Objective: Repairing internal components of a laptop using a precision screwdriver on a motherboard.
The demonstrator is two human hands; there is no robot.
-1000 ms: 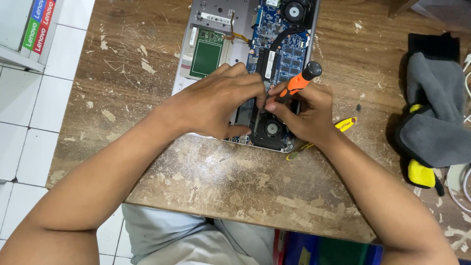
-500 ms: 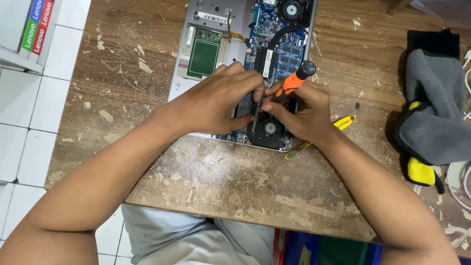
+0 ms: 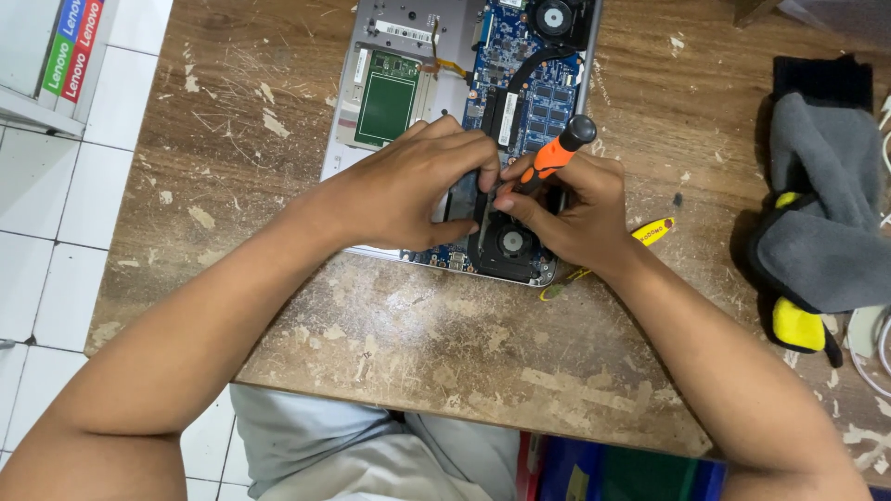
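An opened laptop (image 3: 394,70) lies bottom-up on a worn wooden table (image 3: 445,343), its blue circuit board (image 3: 529,79) and two round fans exposed. My right hand (image 3: 575,218) grips an orange and black screwdriver (image 3: 555,156), tip down on the board beside the lower fan (image 3: 511,243). My left hand (image 3: 404,186) rests on the laptop next to it, fingertips pinched at the screwdriver's tip. What lies under the fingers is hidden.
A yellow tool (image 3: 654,232) lies by my right wrist. A grey, black and yellow cloth bundle (image 3: 821,232) sits at the table's right side. White cable (image 3: 872,353) shows at the right edge. White tiled floor (image 3: 56,232) is on the left; my lap (image 3: 371,455) is below the table.
Both hands stay at the same spot on the board; the screwdriver handle has shifted slightly. The camera view has drifted a little.
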